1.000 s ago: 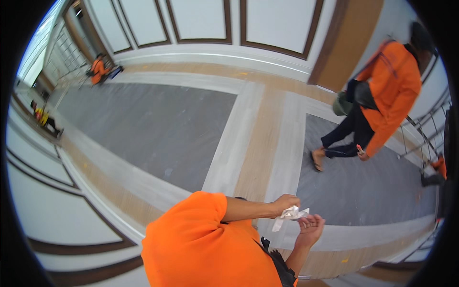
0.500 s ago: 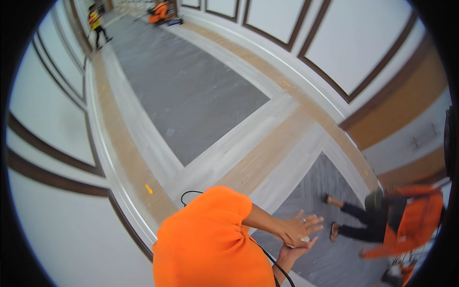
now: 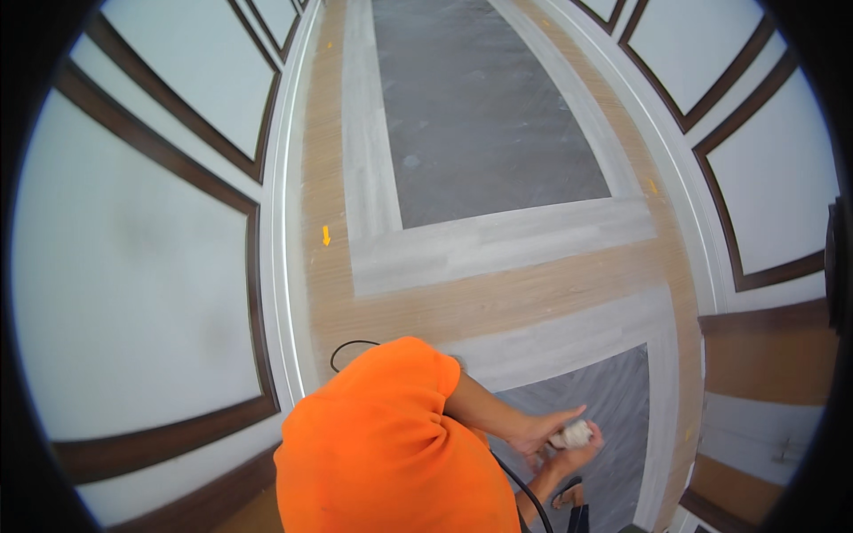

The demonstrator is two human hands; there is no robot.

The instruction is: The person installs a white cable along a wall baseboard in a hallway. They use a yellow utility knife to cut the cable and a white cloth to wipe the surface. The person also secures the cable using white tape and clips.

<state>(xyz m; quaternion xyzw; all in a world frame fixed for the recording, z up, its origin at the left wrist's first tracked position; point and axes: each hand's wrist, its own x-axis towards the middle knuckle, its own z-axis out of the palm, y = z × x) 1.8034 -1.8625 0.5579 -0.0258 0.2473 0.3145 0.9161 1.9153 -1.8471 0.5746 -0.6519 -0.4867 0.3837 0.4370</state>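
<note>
A crumpled whitish wad [image 3: 571, 433], which looks like a cloth, sits between my two hands, over the dark grey floor section at the lower right. My left hand [image 3: 533, 431] reaches out of the orange sleeve and presses on the wad's left side, one finger stretched along its top. From below, my right hand [image 3: 581, 454] curls its fingers round the wad's right side. Part of the wad and some left-hand fingers are hidden. A black cable [image 3: 524, 489] runs down beside my right forearm.
Patterned floor [image 3: 498, 258] in grey and wood tones runs ahead between white panelled walls [image 3: 160, 266]. A yellow arrow [image 3: 326, 236] marks its left border. Another person's sandalled foot [image 3: 569, 494] stands just below my hands. A brown-and-white surface [image 3: 769, 391] rises at right.
The view has swung, so the corridor now runs nearly straight ahead. Distant people have left the picture; the nearby person shows only partly. My left fingers were spread; now more of the wad shows.
</note>
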